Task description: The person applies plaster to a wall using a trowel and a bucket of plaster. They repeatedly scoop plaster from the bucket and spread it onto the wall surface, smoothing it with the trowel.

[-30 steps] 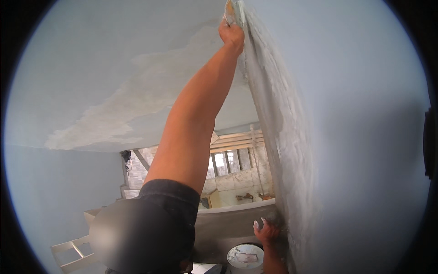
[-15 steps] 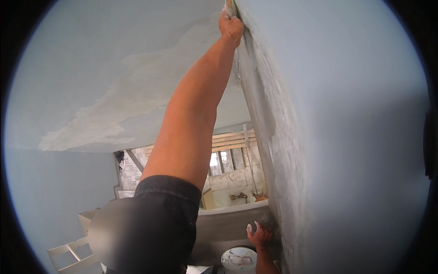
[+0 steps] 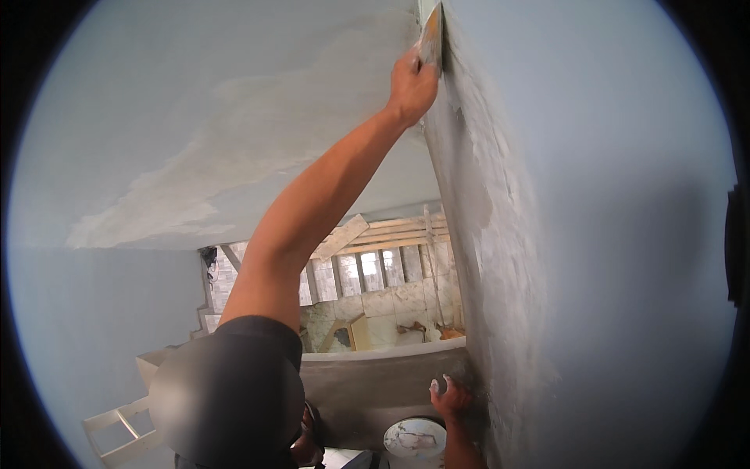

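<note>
Reaching up from the lower left, my left hand point(image 3: 414, 86) is closed around a plaster-smeared trowel point(image 3: 430, 39). The trowel's blade lies along the corner where the grey-streaked wall point(image 3: 500, 258) meets the pale, patchily coated surface point(image 3: 297, 117). At the lower right, my right hand point(image 3: 451, 397) is beside the foot of that wall, over a grey ledge point(image 3: 351, 391). Its thumb and a fingertip, whitened with plaster, stand apart with nothing visible between them; the other fingers are partly hidden. Just left of my right forearm is a round white bucket point(image 3: 388, 443) with grey smears at its top.
Beyond the ledge lies a lower tiled floor point(image 3: 383, 309) with steps point(image 3: 359, 273), wooden boards point(image 3: 391, 234) and a long pole point(image 3: 432, 273). A pale ladder-like frame point(image 3: 121, 434) stands at the lower left. My dark sleeve point(image 3: 262, 336) and a blurred patch cover part of the lower left.
My left hand has come down and slightly right along the corner, its elbow bending more, and more of the trowel shows. My right hand sits nearly where it was.
</note>
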The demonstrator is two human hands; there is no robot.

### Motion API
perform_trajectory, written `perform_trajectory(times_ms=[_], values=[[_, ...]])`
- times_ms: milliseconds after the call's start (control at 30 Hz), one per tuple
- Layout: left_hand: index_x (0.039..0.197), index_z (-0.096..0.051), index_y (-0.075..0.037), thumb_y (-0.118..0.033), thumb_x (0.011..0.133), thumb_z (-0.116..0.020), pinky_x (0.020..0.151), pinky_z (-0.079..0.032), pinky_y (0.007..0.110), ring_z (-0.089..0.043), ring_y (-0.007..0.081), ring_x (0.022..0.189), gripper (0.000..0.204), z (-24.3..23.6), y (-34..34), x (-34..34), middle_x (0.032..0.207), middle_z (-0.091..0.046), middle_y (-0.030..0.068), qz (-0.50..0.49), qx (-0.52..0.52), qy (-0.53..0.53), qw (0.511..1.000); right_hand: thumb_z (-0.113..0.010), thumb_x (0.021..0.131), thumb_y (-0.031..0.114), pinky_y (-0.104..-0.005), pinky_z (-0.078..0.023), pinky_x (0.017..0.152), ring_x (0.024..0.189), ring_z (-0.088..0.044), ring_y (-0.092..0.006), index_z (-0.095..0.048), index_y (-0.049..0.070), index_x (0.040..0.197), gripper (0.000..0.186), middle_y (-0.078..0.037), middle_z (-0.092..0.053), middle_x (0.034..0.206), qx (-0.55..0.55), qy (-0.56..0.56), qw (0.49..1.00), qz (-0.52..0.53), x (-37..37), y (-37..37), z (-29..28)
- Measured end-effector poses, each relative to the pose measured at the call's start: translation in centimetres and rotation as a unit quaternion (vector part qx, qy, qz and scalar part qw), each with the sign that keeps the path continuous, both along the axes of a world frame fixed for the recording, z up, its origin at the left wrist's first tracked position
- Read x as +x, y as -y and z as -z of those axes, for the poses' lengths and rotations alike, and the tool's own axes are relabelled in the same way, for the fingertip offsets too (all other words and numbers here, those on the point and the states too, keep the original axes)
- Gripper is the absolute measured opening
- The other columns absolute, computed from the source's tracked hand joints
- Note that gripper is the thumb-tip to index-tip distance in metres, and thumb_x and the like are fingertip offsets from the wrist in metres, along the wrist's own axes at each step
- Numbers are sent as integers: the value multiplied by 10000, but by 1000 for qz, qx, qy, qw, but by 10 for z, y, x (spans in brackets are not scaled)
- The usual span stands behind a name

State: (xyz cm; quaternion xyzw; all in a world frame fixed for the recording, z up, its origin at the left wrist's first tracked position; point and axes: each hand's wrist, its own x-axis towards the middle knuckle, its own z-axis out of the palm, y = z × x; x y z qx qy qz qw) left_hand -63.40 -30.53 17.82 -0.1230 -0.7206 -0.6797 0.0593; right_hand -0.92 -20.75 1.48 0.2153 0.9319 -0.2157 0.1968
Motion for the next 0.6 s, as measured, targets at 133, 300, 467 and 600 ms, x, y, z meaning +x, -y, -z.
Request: perform_trajectory(times_ms=[133, 300, 467, 600], values=[[1187, -562, 24, 36, 854, -432, 803, -486, 313, -589, 175, 907, 358, 17, 23, -18, 1046, -626, 103, -54, 118, 26, 991, -660, 777, 438, -458, -451, 872, 942, -636, -339, -695, 141, 1052, 406, -136, -685, 985, 7, 4, 1000, -19, -5, 5, -5], [1191, -562, 22, 39, 854, -432, 832, -480, 316, -588, 189, 952, 362, 15, 17, -63, 1067, -623, 117, -98, 138, 60, 984, -654, 771, 453, -454, -481, 833, 908, -652, -327, -706, 133, 1025, 412, -136, -696, 940, 38, 20, 999, -28, -10, 7, -10], [1197, -595, -6, 22, 813, -404, 809, -472, 302, -586, 186, 887, 430, 13, -4, -85, 1016, -643, 114, -118, 129, 83, 981, -649, 773, 456, -455, -485, 826, 896, -656, -334, -709, 133, 1016, 409, -138, -698, 943, 28, 12, 999, -28, -9, 6, -8], [1211, -597, -8, 7, 817, -409, 832, -472, 310, -600, 204, 913, 437, 8, -9, -89, 1035, -651, 122, -89, 136, 69, 984, -648, 781, 454, -473, -465, 858, 927, -643, -352, -700, 140, 1036, 408, -147, -692, 967, 3, 27, 1000, -7, -10, 7, -10]])
